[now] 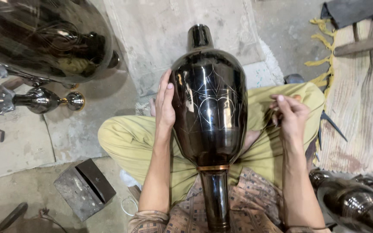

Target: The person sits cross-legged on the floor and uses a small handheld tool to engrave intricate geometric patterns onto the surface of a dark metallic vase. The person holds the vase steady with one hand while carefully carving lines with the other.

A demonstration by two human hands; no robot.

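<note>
A tall glossy black metal vase [210, 112] lies across my lap, its neck pointing away from me and its foot towards my chest. Thin engraved lines form petal shapes on its belly. My left hand [165, 103] lies flat against the vase's left side, steadying it. My right hand [289, 115] is off to the right of the vase, apart from it, fingers pinched on a small thin tool that is hard to make out. I sit cross-legged in olive trousers on the floor.
A large black vase [44, 39] lies at the top left, with smaller shiny metal pieces [35, 100] below it. A grey metal block [83, 187] sits on the concrete floor at the lower left. Another dark vase [355, 203] lies at the lower right, next to a woven mat [359, 108].
</note>
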